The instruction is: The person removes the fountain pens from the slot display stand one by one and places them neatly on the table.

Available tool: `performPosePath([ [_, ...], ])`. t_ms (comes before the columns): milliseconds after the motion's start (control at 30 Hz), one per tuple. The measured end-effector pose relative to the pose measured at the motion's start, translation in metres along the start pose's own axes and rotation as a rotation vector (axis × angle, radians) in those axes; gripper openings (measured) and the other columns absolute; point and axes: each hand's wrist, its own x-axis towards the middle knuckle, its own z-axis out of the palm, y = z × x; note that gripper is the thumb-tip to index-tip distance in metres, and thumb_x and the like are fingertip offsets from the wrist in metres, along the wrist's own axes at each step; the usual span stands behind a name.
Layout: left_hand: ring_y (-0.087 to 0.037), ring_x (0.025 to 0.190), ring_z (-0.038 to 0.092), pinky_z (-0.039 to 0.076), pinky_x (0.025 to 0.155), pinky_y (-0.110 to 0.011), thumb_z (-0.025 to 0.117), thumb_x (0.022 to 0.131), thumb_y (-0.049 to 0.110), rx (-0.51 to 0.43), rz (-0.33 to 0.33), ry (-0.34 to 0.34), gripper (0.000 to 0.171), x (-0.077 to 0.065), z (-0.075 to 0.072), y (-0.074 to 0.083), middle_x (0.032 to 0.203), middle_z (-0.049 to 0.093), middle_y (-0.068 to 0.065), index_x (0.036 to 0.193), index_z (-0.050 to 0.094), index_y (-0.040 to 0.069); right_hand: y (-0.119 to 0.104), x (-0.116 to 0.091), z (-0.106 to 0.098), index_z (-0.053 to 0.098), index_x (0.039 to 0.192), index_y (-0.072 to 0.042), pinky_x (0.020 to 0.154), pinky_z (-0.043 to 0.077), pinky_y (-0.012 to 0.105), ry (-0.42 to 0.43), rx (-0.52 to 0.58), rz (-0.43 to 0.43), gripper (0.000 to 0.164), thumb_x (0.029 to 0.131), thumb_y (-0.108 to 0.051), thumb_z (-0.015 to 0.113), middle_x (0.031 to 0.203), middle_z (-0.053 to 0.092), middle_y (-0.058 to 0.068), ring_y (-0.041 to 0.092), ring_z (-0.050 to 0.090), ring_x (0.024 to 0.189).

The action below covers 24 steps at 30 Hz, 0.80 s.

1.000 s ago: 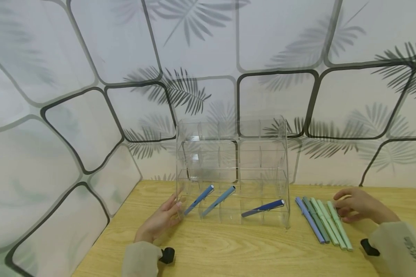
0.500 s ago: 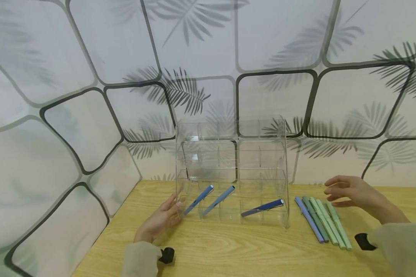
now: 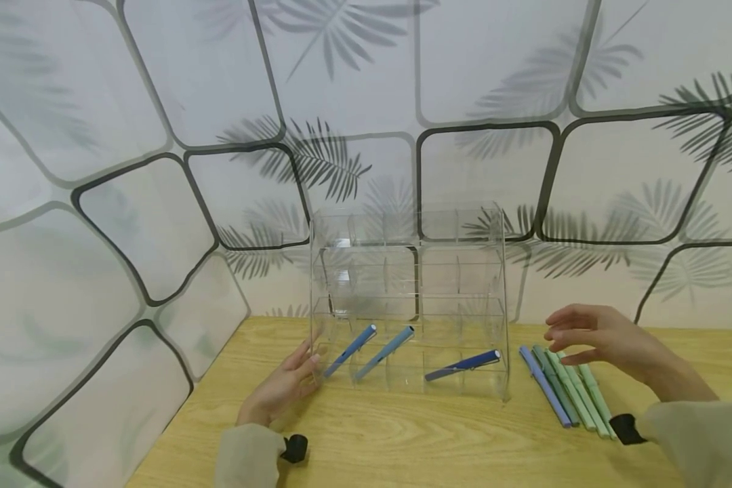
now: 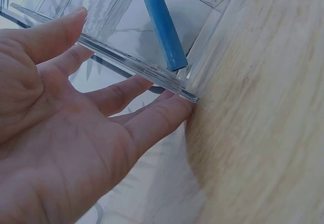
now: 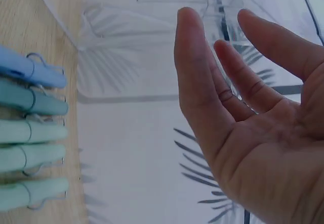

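Observation:
A clear acrylic tiered rack (image 3: 402,298) stands on the wooden table, with three blue pens leaning in its lowest compartments; the dark blue pen (image 3: 463,366) is at the right. My left hand (image 3: 283,390) touches the rack's left side panel (image 4: 136,64). In the left wrist view its fingers lie straight against the panel's outer face, with the thumb over the edge. My right hand (image 3: 619,346), holding nothing, hovers with loosely bent fingers above the capped pens lying right of the rack. These are a lavender-blue pen (image 3: 545,386), a teal pen (image 3: 558,386) and several pale green pens (image 5: 33,158).
A patterned wall covering (image 3: 366,169) stands behind the rack and continues along the left side. The wooden tabletop (image 3: 415,440) runs out in front of the rack. Black wrist-camera mounts sit at both sleeves.
My right hand has risen from beside the rightmost pale green pen and moved left over the pens. The left hand, the rack and the pens stay in place.

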Motion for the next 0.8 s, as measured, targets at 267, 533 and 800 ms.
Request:
performPosePath([
  [267,-0.047,0.150,0.005,0.018,0.117,-0.063,0.036,0.113,0.018,0.000,-0.012,0.003,0.061,-0.001,0.001,0.002,0.166,0.003,-0.026,0.165,0.006,0.024,-0.007,0.004,0.016,0.060,0.122,-0.007,0.082,0.061,0.047,-0.041,0.028,-0.021,0.019,0.104,-0.003,0.055,0.114,0.063,0.009,0.022,0.069,0.100],
  [533,-0.047,0.150,0.004,0.018,0.117,-0.064,0.036,0.113,0.018,0.001,-0.007,0.003,0.061,-0.002,0.001,0.002,0.166,0.003,-0.027,0.165,0.004,0.023,-0.014,0.008,0.032,0.060,0.122,-0.005,0.084,0.061,0.048,-0.069,0.025,-0.015,0.021,0.102,-0.004,0.060,0.116,0.064,0.007,0.019,0.068,0.102],
  [800,-0.048,0.150,0.005,0.017,0.117,-0.064,0.036,0.113,0.018,0.002,-0.003,0.004,0.061,-0.002,0.001,0.002,0.166,0.004,-0.027,0.165,0.005,0.022,-0.018,0.012,0.040,0.056,0.124,0.008,0.084,0.061,0.047,-0.136,0.027,-0.103,0.024,0.103,-0.002,0.057,0.119,0.065,0.009,0.018,0.069,0.105],
])
